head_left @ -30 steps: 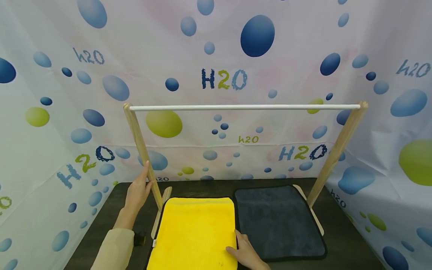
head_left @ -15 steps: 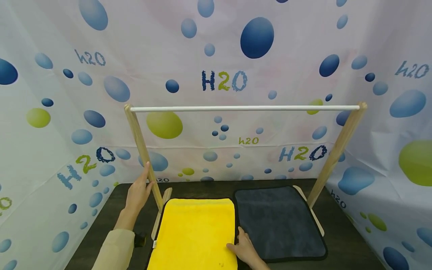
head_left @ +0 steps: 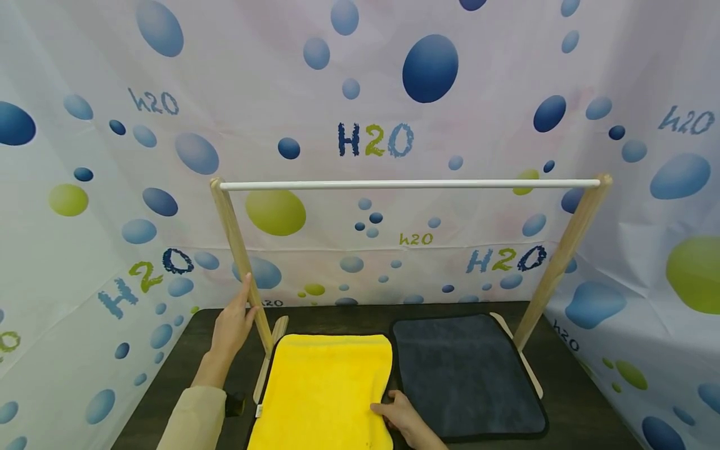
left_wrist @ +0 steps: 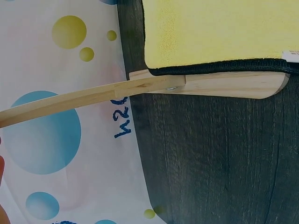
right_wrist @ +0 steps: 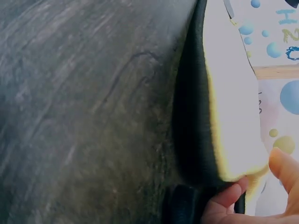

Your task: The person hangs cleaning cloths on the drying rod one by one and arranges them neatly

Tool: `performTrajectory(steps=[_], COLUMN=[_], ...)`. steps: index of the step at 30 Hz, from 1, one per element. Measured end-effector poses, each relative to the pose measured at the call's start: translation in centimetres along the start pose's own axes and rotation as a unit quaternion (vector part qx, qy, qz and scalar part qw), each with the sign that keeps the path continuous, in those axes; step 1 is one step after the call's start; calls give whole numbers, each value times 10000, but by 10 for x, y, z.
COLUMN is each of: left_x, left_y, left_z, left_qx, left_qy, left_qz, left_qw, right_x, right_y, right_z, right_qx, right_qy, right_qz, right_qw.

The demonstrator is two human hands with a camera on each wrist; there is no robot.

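Observation:
A yellow towel (head_left: 326, 387) with black edging lies on the table at the front, left of centre. Its right edge is lifted and bent where my right hand (head_left: 407, 420) pinches it between thumb and fingers; the right wrist view shows the thumb (right_wrist: 282, 165) above the towel (right_wrist: 233, 93) and fingers under its edge. My left hand (head_left: 230, 325) touches the left wooden post (head_left: 235, 244) of a rack, fingers extended along it. In the left wrist view only a sliver of that hand shows at the left edge, beside the post (left_wrist: 84, 99).
A white rod (head_left: 410, 184) spans the rack's top between the left post and the right post (head_left: 562, 259). A dark grey towel (head_left: 467, 375) lies flat right of the yellow one. The dark wooden table (head_left: 174, 387) is bordered by a curtain (head_left: 478, 112) printed with bubbles.
My right hand has closed on the yellow towel's right edge and lifted it, so the edge now bends up. The left hand stays at the post.

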State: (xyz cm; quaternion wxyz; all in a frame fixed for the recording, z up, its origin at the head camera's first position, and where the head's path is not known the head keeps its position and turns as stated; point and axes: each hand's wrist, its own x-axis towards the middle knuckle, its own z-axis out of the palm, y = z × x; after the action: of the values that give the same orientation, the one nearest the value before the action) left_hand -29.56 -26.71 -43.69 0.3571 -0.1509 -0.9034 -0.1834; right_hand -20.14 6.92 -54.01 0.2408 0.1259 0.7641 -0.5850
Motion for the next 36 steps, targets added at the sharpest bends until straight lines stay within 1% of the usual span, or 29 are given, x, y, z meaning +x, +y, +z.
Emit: performTrajectory(steps=[2, 5, 8, 12, 16, 18, 21, 27, 30, 34, 36], left_x=[0, -1, -1, -1, -1, -1, 0, -1, -3, -7, -8], left_y=[0, 0, 0, 0, 0, 0, 1, 0, -1, -1, -1], left_z=[0, 1, 1, 1, 2, 2, 3, 3, 5, 7, 7], left_qx=[-3, 11, 37, 56, -9, -48, -61, -85, -201, -429, -505], left_qy=[18, 0, -19, -14, 60, 114, 147, 48, 52, 103, 81], left_qz=[31, 13, -27, -29, 23, 55, 63, -43, -71, -68, -120], left_qw=[10000, 10000, 10000, 10000, 10000, 9999, 9999, 9999, 9998, 9990, 9986], right_x=[0, 1, 2, 1, -1, 0, 1, -1, -4, -10, -13], right_y=[1, 1, 1, 0, -5, -6, -9, -19, -26, -37, -43], right_z=[0, 1, 1, 1, 0, 0, -1, -3, -6, -10, -12], right_qx=[250, 344, 217, 15, -16, 19, 223, 636, 726, 916, 991], right_qy=[-61, -110, -101, 20, 52, -46, -314, -825, -990, -1343, -1497], right_qz=[37, 9, -72, -366, -548, -546, -645, -928, -978, -1055, -1141], right_qw=[9997, 9993, 9997, 9993, 9985, 9985, 9972, 9902, 9876, 9810, 9771])
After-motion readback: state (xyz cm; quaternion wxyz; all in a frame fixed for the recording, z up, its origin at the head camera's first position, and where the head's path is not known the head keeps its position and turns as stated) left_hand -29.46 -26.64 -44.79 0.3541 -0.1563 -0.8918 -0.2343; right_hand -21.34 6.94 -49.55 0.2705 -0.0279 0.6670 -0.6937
